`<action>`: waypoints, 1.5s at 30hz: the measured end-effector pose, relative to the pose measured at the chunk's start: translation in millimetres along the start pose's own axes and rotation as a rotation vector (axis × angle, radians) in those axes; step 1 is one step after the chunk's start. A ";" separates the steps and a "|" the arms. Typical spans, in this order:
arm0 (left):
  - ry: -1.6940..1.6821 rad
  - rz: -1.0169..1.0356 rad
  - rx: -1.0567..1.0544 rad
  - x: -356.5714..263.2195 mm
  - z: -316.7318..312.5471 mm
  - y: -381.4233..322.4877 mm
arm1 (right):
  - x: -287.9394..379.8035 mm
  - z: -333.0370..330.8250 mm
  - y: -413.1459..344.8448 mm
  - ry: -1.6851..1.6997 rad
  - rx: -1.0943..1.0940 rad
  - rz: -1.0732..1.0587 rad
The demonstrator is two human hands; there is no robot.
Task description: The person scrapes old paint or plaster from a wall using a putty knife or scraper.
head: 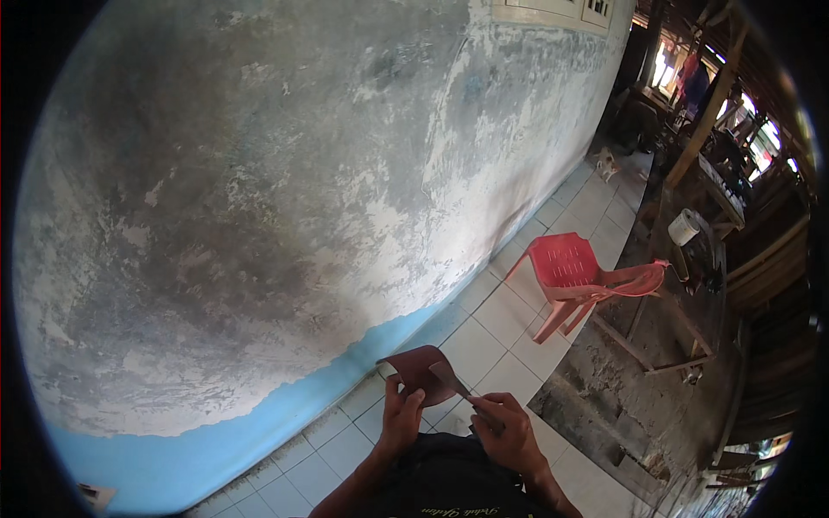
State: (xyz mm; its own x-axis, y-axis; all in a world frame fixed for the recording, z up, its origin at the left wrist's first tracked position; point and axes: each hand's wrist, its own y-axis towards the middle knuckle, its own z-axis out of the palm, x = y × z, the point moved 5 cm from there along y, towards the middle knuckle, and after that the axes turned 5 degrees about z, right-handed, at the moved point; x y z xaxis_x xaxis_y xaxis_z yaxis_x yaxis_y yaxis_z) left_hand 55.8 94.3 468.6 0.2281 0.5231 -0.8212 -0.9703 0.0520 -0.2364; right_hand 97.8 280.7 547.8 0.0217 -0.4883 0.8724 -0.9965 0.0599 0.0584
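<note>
My left hand (403, 414) grips the edge of a curled reddish-brown sheet, apparently sandpaper (418, 372), with the thumb on its face. In my right hand (505, 427) is the handle of a scraper or putty knife (453, 382), whose flat metal blade points up and left and overlaps the right part of the sheet. Whether the blade touches the sheet cannot be told. Both hands are in front of my dark shirt, above the tiled floor. Beyond them rises a wall (259, 194) with patchy grey and white plaster and a light blue painted band along its foot.
A red plastic chair (567, 262) stands on the floor tiles (482, 337) ahead to the right. A cat (606, 164) is farther along the wall. On the right are bare ground, a wooden frame, a white bucket (683, 226) and a wooden post (706, 107). A window frame (550, 14) sits high in the wall.
</note>
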 end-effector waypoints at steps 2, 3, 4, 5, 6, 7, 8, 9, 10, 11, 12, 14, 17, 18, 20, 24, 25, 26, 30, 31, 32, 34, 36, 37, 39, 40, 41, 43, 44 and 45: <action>-0.066 0.059 0.043 -1.5 4.7 2.9 | 11.5 4.2 -0.7 0.007 -0.027 -0.071; -0.126 0.114 0.088 -3.6 7.5 1.9 | 13.6 7.0 -2.3 0.002 -0.026 -0.069; -0.130 0.110 0.090 -6.3 7.4 1.7 | 15.9 9.6 -3.2 -0.010 -0.021 -0.078; -0.099 0.095 0.161 -11.0 9.6 1.3 | 17.1 10.7 -3.9 -0.022 -0.015 -0.087; -0.067 0.082 0.234 -14.7 10.3 0.9 | 17.2 10.5 -3.8 -0.026 -0.020 -0.086; -0.070 0.079 0.239 -15.4 6.8 0.7 | 14.2 10.0 -3.2 -0.045 -0.027 -0.031; 0.123 0.113 0.276 -15.1 3.7 0.1 | 11.6 9.5 -3.4 -0.064 -0.035 0.024; 0.316 0.148 0.311 -14.9 1.6 -0.2 | 14.9 8.1 -5.0 -0.069 -0.040 0.024; 0.312 0.149 0.317 -15.2 -2.0 -0.4 | 20.5 7.0 -7.9 -0.067 -0.031 0.022; 0.463 0.188 0.338 -16.1 -5.0 -0.9 | 23.6 6.5 -10.0 -0.066 -0.022 0.020; 0.613 0.230 0.365 -17.6 -4.7 0.3 | 21.8 5.6 -10.6 -0.071 -0.034 0.020; 0.664 0.273 0.375 -25.4 -1.0 -3.1 | 12.9 8.4 -11.9 -0.010 0.012 0.037; 0.724 0.275 0.377 -26.6 -2.7 -5.3 | 9.0 9.1 -11.3 -0.045 -0.024 0.008; 0.733 0.234 0.378 -26.6 -3.9 -3.0 | 13.7 7.9 -13.2 -0.046 -0.034 0.002; 0.714 0.270 0.379 -37.1 0.9 -7.2 | 25.1 6.1 -19.6 0.044 -0.001 0.022; 0.777 0.403 0.402 -43.7 -4.8 -10.4 | 15.1 4.7 -17.2 0.081 -0.068 0.072; 0.833 0.512 0.435 -43.7 -7.2 -10.0 | 13.5 5.9 -20.3 0.071 -0.061 0.098; 0.868 0.482 0.436 -36.8 -15.1 -8.7 | 10.8 6.8 -24.1 0.062 -0.061 0.124; 0.955 0.512 0.514 -1.6 -54.0 19.3 | 5.9 14.4 -22.1 0.020 0.014 0.145; 0.976 0.533 0.540 5.4 -62.6 25.5 | 3.4 18.3 -27.2 -0.043 -0.002 0.109; 0.998 0.554 0.562 12.7 -72.1 30.8 | 2.4 21.9 -29.3 -0.106 -0.017 0.077; 1.040 0.565 0.591 28.8 -96.5 38.3 | 11.6 25.2 -33.2 -0.099 -0.088 -0.024; 1.084 0.564 0.610 43.2 -122.0 44.7 | 17.4 32.3 -36.0 -0.062 -0.172 -0.183; 1.107 0.558 0.616 49.9 -134.0 47.7 | 18.3 35.1 -37.4 -0.063 -0.188 -0.189; 1.150 0.546 0.628 54.7 -150.2 52.5 | 24.1 43.1 -42.1 -0.085 -0.130 -0.084; 1.170 0.538 0.636 53.6 -154.0 53.8 | 24.1 48.9 -43.5 -0.106 -0.165 -0.113; 1.189 0.529 0.644 54.5 -158.1 52.4 | 29.1 51.1 -46.1 -0.109 -0.180 -0.114; 0.910 0.332 0.423 14.4 -116.1 29.6 | 32.1 57.9 -44.8 -0.084 -0.212 -0.137; 0.630 0.138 0.199 4.3 -111.0 23.0 | 32.9 62.6 -42.8 -0.087 -0.216 -0.125; 0.631 0.126 0.209 11.7 -117.2 29.0 | 31.9 68.2 -39.7 0.021 -0.189 -0.067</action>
State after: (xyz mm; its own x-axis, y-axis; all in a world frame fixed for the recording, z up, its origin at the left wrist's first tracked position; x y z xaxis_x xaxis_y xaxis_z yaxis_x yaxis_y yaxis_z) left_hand 39.8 2.2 391.2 0.0545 -0.0579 -0.9968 -0.9733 0.2198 -0.0660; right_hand 132.6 203.3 540.2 0.0914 -0.4787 0.8732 -0.9599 0.1911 0.2052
